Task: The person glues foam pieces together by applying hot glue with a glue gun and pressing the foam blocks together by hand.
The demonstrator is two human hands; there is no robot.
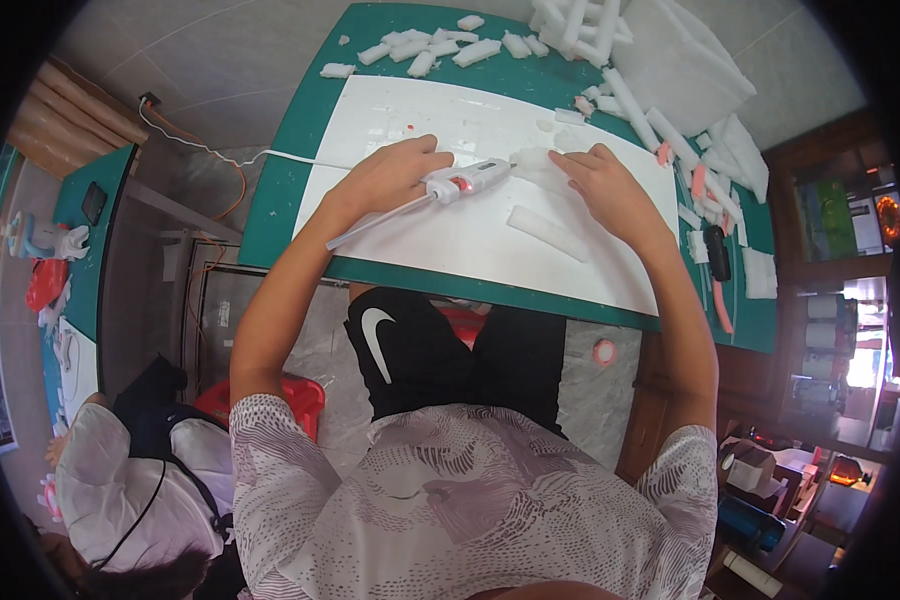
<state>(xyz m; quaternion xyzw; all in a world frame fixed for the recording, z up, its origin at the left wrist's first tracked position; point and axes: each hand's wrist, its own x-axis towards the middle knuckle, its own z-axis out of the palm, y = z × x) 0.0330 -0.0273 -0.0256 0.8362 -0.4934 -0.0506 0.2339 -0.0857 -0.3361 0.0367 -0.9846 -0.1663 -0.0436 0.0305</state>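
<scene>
My left hand (392,180) is wrapped round a white hot glue gun (482,176), whose nozzle points to the right. A clear glue stick (380,222) sticks out of its back end, and a white cord runs off to the left. The nozzle tip is close to a white foam piece (536,166), though I cannot tell whether they touch. My right hand (610,192) has its fingers closed on that piece from the right. A flat white foam strip (548,233) lies on the white board (430,250) nearer to me, apart from both hands.
Several foam scraps (410,46) lie along the far edge of the green table (290,160). Foam sheets (685,60), strips and a black-handled tool (717,252) crowd the right side. Another person (135,470) sits at the lower left, by a second green table (100,250).
</scene>
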